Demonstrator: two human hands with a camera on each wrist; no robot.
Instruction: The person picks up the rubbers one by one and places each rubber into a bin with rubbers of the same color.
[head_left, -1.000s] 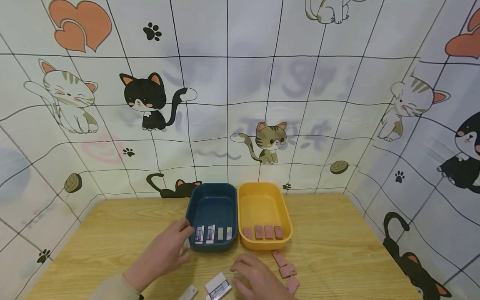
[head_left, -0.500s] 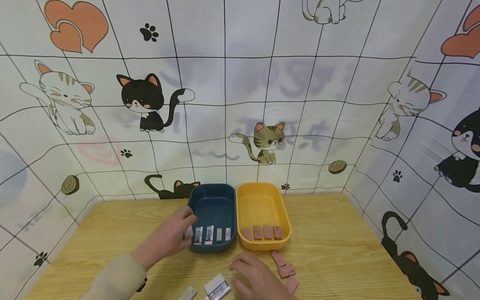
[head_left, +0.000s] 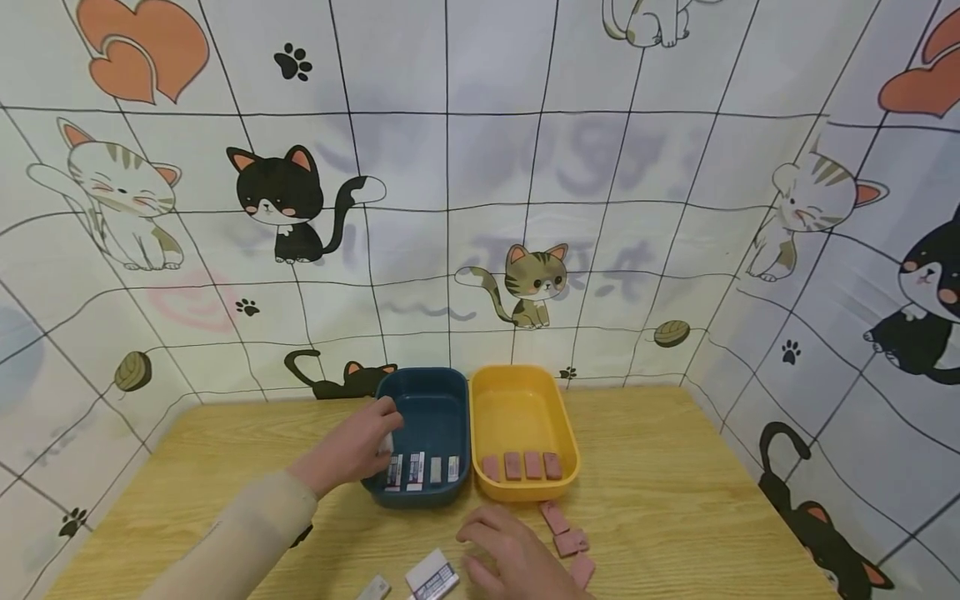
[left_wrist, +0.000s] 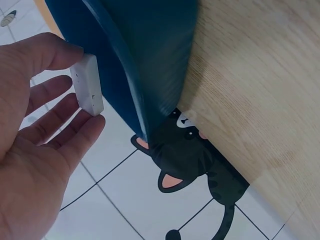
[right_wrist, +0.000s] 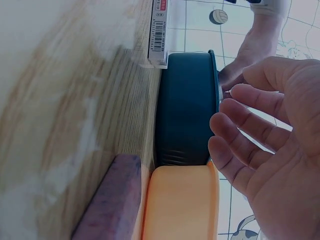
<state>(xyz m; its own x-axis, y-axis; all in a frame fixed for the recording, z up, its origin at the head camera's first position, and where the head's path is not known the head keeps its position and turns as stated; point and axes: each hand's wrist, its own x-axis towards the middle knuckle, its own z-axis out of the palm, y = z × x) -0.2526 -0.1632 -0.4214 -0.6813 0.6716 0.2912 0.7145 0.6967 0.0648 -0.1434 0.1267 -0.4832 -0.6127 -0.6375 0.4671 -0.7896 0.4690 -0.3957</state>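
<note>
The left hand [head_left: 351, 450] clamps thumb and fingertips on the ends of a small white rectangular block [left_wrist: 87, 86], at the left rim of a dark-blue rounded tray [head_left: 433, 417]. The right hand [head_left: 508, 548], fingers loosely bent and holding nothing, hovers above the near wood-grained tabletop [head_left: 675, 517]. A clean placement probably means clearing the rim and lowering gently beyond the near row of four pale rectangular blocks [head_left: 416, 471].
</note>
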